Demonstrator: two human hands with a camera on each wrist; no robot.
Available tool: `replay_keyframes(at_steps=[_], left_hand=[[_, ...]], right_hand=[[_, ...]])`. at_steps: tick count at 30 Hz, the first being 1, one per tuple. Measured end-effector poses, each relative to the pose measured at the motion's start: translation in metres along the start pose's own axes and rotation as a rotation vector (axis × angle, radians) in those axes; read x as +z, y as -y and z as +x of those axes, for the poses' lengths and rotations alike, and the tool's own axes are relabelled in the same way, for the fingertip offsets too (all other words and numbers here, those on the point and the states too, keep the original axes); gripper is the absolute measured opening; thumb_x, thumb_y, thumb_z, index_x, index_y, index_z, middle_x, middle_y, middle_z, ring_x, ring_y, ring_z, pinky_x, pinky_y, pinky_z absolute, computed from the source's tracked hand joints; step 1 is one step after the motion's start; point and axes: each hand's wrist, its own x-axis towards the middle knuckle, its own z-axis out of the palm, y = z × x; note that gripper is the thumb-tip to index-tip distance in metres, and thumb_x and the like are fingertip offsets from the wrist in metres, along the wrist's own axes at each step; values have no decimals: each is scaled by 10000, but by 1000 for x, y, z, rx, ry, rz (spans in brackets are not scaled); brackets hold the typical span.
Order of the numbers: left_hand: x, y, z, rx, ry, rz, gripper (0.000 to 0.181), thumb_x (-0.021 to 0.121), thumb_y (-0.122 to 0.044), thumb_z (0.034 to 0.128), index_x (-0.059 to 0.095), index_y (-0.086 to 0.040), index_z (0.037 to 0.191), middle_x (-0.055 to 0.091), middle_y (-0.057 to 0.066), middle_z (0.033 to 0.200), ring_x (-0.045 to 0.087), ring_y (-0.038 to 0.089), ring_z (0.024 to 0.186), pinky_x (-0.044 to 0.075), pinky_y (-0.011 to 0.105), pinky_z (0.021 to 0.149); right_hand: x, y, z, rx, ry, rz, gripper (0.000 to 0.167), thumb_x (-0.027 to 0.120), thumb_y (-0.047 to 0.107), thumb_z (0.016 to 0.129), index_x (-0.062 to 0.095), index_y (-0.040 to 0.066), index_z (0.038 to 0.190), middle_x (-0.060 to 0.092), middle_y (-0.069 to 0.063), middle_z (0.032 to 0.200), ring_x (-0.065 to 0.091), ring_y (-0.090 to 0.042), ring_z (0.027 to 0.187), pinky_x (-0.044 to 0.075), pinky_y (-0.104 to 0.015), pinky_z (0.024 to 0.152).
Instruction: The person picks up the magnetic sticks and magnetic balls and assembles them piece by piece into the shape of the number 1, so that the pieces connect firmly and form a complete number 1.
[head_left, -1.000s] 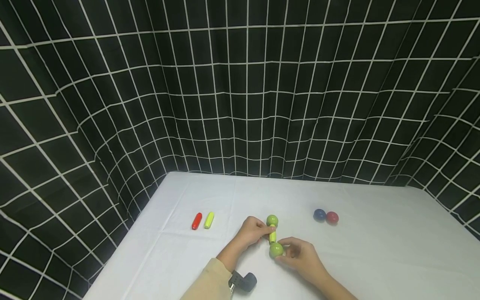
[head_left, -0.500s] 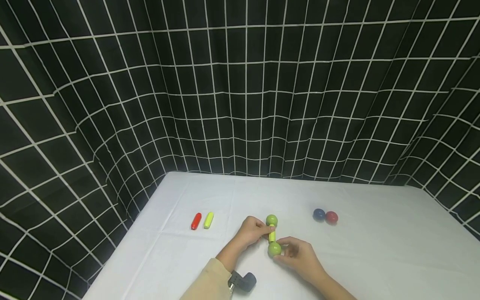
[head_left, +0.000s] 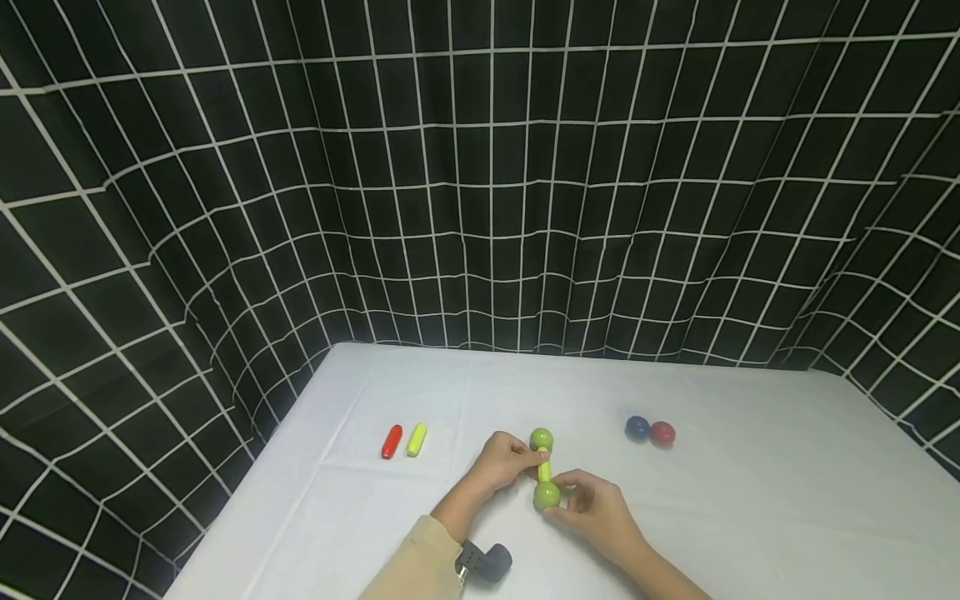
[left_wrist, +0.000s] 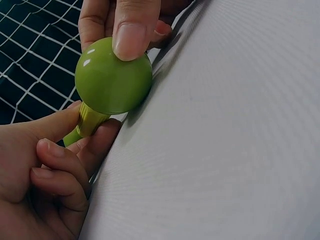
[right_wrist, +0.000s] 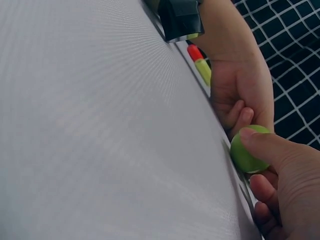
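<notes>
In the head view, a yellow stick (head_left: 544, 472) lies between two glossy green balls, forming a dumbbell shape. My left hand (head_left: 502, 460) pinches the stick between thumb and fingers, near the far green ball (head_left: 542, 439). On the near green ball (head_left: 547, 497), my right hand (head_left: 598, 510) has its thumb and fingers around the right side. The left wrist view shows this near ball (left_wrist: 110, 80) up against the end of the ribbed yellow stick (left_wrist: 91, 120). From the right wrist, the ball (right_wrist: 250, 155) hides the stick.
A red stick (head_left: 392, 442) and another yellow stick (head_left: 417, 440) lie side by side at the left of the white table (head_left: 337, 525). Blue (head_left: 637, 428) and red (head_left: 663, 434) balls sit together at the right. A dark gridded curtain (head_left: 480, 208) surrounds the table.
The near green ball and my right hand have shifted slightly left and away from me, and the dark gap between that ball and the stick has closed. My left hand keeps its pinch.
</notes>
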Motion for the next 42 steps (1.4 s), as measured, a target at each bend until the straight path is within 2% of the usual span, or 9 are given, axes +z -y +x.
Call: replay_keyframes(at_steps=[10, 18, 23, 29, 32, 37, 42], left_hand=[[0, 0, 0, 5, 1, 0, 350, 660, -409, 822, 710, -88, 694, 587, -53, 504, 370, 39, 399, 326, 134, 392], [0, 0, 0, -9, -2, -7, 342, 667, -390, 823, 702, -83, 676, 494, -71, 445, 351, 40, 387, 307, 137, 378], [1, 1, 0, -16, 0, -6, 343, 667, -381, 825, 698, -76, 673, 468, -77, 440, 348, 36, 390, 306, 137, 380], [1, 2, 2, -16, 0, -2, 349, 662, -404, 822, 700, -89, 677, 502, -73, 457, 352, 37, 392, 308, 138, 380], [2, 3, 3, -6, -8, 0, 356, 657, -416, 823, 695, -100, 664, 549, -77, 474, 358, 39, 391, 307, 139, 380], [5, 5, 1, 7, -26, 6, 387, 632, -438, 837, 671, -119, 621, 601, -80, 496, 371, 47, 394, 309, 144, 384], [6, 7, -3, 5, -55, 4, 400, 610, -441, 854, 666, -111, 635, 590, -66, 494, 379, 49, 406, 318, 148, 392]], right_hand=[[1, -2, 1, -18, 5, -2, 354, 802, 215, 691, 653, 86, 985, 578, 32, 639, 477, -3, 553, 433, -183, 498], [0, -4, -2, -101, -12, -12, 334, 783, 222, 712, 667, 105, 1003, 589, 54, 683, 475, 12, 581, 449, -187, 537], [0, -4, -2, -119, -12, -18, 340, 772, 230, 724, 672, 106, 1024, 630, 38, 755, 476, 19, 609, 452, -184, 563], [0, -5, -1, -134, -13, -16, 341, 764, 244, 734, 675, 107, 1033, 686, -6, 886, 482, 16, 625, 456, -181, 581], [-1, -5, -1, -120, -11, -21, 344, 763, 250, 735, 674, 111, 1036, 671, 15, 835, 481, 13, 616, 455, -180, 576], [-1, -4, -1, -51, -3, -19, 352, 767, 250, 730, 672, 110, 1038, 604, 51, 714, 479, 3, 596, 454, -180, 561], [-1, -3, -2, -46, -2, -3, 355, 769, 241, 729, 670, 100, 1039, 608, 39, 708, 486, 2, 597, 458, -183, 561]])
